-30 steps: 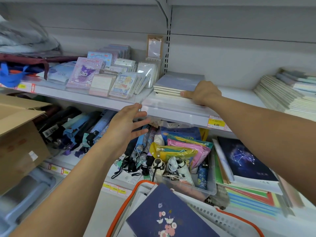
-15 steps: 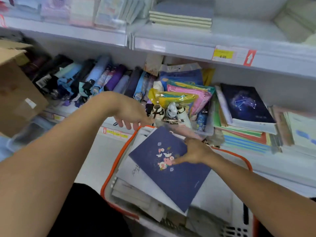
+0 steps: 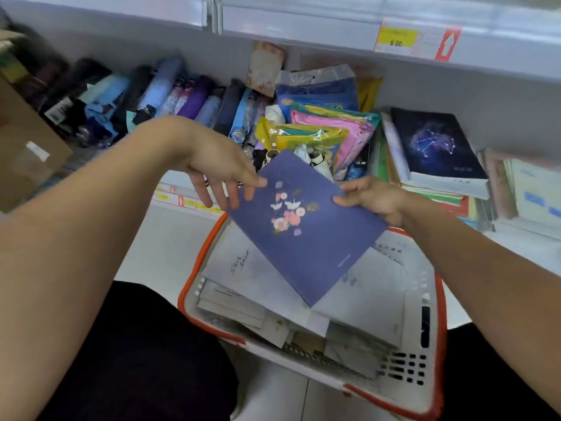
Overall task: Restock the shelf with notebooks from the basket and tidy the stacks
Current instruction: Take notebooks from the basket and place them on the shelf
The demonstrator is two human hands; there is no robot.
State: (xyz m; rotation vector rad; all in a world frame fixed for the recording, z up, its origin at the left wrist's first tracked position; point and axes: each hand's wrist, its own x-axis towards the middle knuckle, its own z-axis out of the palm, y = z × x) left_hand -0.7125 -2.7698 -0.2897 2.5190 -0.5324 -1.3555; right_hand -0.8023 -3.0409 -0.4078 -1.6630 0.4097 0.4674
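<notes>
From the head view, a blue notebook (image 3: 306, 229) with a small flower print is held tilted above the basket (image 3: 437, 344), clear of the pale notebooks (image 3: 264, 287) piled inside. The right hand (image 3: 373, 199) pinches its right edge, thumb on the cover and the other fingers curled underneath. The left hand (image 3: 218, 168) meets the upper left edge with its fingers hanging down and slightly spread — the thumb tip lies on the cover, though whether the fingers behind actually grip cannot be told.

The basket is white with an orange rim and sits low, between the person's dark-clothed knees, in front of the lower shelf. On that shelf, behind the lifted notebook, lies a heap of colourful plastic pouches (image 3: 321, 129); folded umbrellas (image 3: 170, 92) fill the space to the left, and a cardboard box (image 3: 27, 147) stands at the far left. To the right, a dark starry notebook (image 3: 434, 144) tops an untidy stack. Overhead, the upper shelf edge (image 3: 303, 25) carries a yellow price tag (image 3: 397, 39) — it reads 6.00.
</notes>
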